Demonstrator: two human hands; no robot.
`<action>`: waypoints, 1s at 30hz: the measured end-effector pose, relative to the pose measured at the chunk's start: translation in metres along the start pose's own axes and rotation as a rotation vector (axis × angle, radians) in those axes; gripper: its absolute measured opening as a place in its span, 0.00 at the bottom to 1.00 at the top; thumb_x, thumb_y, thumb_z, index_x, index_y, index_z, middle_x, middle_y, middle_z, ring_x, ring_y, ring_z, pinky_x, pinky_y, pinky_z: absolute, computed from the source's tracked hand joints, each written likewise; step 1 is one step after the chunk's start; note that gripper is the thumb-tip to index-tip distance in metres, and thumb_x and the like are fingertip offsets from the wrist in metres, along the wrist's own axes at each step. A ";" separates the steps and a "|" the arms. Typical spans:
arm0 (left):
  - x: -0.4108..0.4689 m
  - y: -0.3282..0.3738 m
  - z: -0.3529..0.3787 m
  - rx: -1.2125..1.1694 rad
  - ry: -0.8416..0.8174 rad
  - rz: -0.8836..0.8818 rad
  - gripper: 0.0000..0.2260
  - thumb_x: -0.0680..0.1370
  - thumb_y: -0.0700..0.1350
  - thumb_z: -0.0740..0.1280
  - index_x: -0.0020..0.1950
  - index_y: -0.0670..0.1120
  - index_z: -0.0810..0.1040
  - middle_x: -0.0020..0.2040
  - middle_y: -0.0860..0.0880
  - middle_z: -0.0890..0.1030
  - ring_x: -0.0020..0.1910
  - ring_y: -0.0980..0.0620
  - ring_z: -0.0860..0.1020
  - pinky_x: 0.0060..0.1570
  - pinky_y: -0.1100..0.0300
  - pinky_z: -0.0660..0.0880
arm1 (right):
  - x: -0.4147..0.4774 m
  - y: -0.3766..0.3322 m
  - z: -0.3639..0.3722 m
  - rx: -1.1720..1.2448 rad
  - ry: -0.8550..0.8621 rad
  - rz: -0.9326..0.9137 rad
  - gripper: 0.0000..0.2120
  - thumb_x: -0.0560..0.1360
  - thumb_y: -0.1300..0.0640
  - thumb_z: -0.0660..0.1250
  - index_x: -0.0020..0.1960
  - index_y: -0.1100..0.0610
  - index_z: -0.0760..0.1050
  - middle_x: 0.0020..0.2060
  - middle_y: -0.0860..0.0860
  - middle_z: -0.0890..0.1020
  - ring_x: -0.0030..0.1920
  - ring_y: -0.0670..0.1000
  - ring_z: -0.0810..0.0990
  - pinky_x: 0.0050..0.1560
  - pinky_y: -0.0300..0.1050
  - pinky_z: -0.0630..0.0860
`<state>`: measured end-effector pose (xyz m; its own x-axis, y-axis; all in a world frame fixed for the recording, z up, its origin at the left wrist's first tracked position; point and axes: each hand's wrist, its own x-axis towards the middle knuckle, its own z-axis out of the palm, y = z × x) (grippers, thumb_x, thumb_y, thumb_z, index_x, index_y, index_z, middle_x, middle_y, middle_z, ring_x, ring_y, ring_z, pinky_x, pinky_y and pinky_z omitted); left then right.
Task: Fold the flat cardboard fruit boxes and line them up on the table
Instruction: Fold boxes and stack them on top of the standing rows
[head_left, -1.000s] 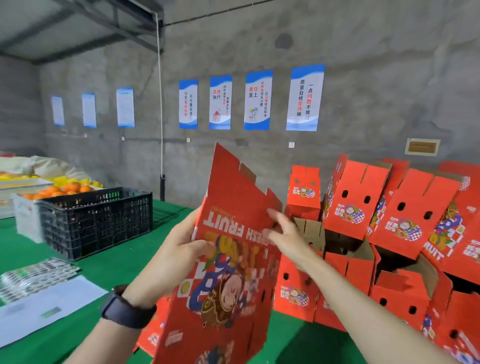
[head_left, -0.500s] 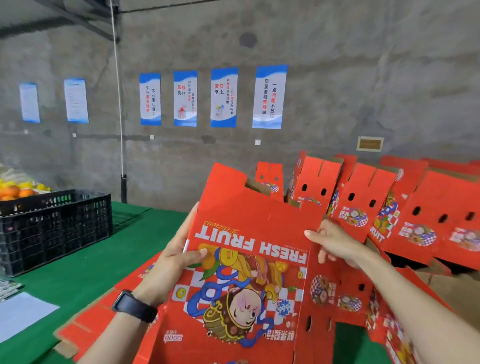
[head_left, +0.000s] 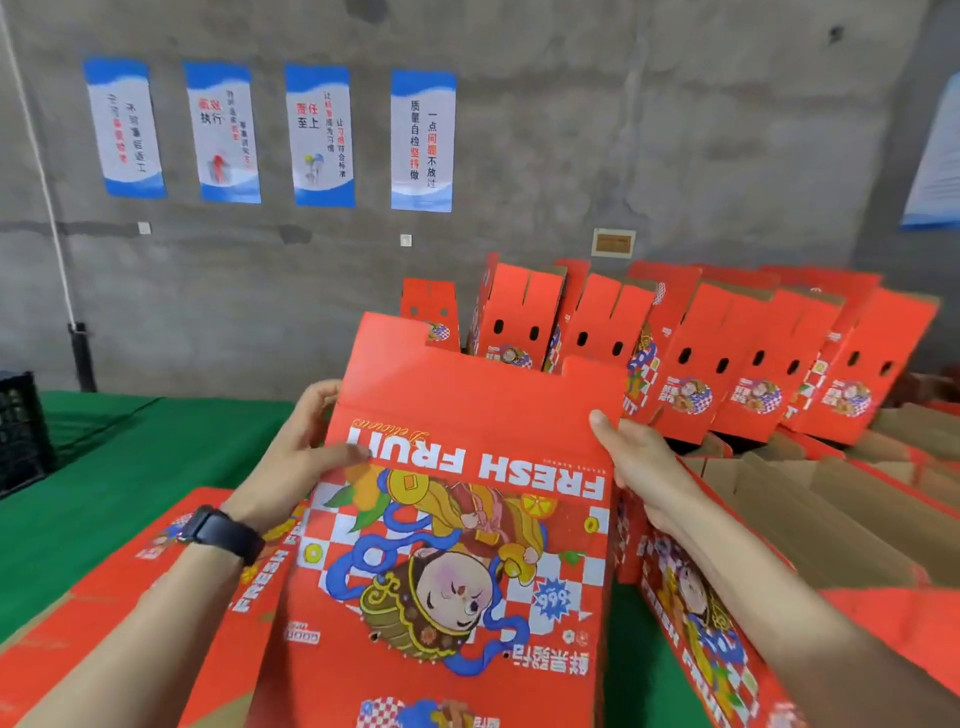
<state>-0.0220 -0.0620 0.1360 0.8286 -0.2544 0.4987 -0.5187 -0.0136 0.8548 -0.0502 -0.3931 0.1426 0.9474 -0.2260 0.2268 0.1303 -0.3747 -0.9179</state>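
1. Off to the left of the grip, green table (head_left: 130, 457) shows, and a stack of flat boxes (head_left: 130, 597) lies under the left forearm, below and just beside the held piece.
2. Now the left hand (head_left: 306, 452): it grips the left side edge, thumb laid across the printed face by the lettering and fingers curled round behind.
3. Between the two hands is the flat box (head_left: 457, 545), held up off the table and not yet opened. Its long axis runs from the person's lap up and away. The top flaps rise above both grips and most of the panel hangs below them.
4. On to the right hand (head_left: 639, 467): it pinches the right side edge, thumb on the front, fingers hidden behind the card.
5. Beyond the grip and to its right, the folded boxes (head_left: 727, 364) lean in a row.
6. The call: both hands sit level on opposite edges, neither nearer, so the opening push looks like a squeeze across the short axis. The right hand is closer to the row for setting the box down.
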 end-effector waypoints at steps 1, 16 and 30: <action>0.003 -0.004 -0.001 0.047 -0.023 -0.025 0.21 0.70 0.33 0.71 0.55 0.53 0.73 0.52 0.48 0.82 0.46 0.49 0.82 0.38 0.60 0.79 | -0.001 0.002 0.000 0.014 0.035 -0.014 0.19 0.80 0.42 0.56 0.47 0.59 0.70 0.38 0.55 0.74 0.36 0.50 0.74 0.38 0.42 0.67; -0.011 -0.018 0.022 0.974 -0.233 -0.301 0.31 0.67 0.70 0.44 0.37 0.47 0.74 0.33 0.52 0.80 0.33 0.57 0.78 0.35 0.66 0.71 | -0.038 0.046 0.003 0.216 0.339 -0.392 0.29 0.77 0.43 0.57 0.41 0.73 0.66 0.32 0.65 0.69 0.36 0.54 0.67 0.38 0.51 0.66; -0.055 -0.064 0.065 0.367 0.226 -0.428 0.21 0.82 0.54 0.52 0.46 0.45 0.81 0.47 0.46 0.84 0.49 0.44 0.80 0.55 0.51 0.73 | -0.049 0.124 0.006 0.194 0.336 -0.125 0.23 0.80 0.45 0.59 0.38 0.63 0.73 0.36 0.62 0.77 0.38 0.63 0.75 0.43 0.57 0.72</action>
<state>-0.0484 -0.1099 0.0448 0.9829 0.0581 0.1745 -0.1355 -0.4126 0.9008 -0.0791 -0.4234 0.0155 0.7768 -0.4825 0.4046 0.3215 -0.2486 -0.9137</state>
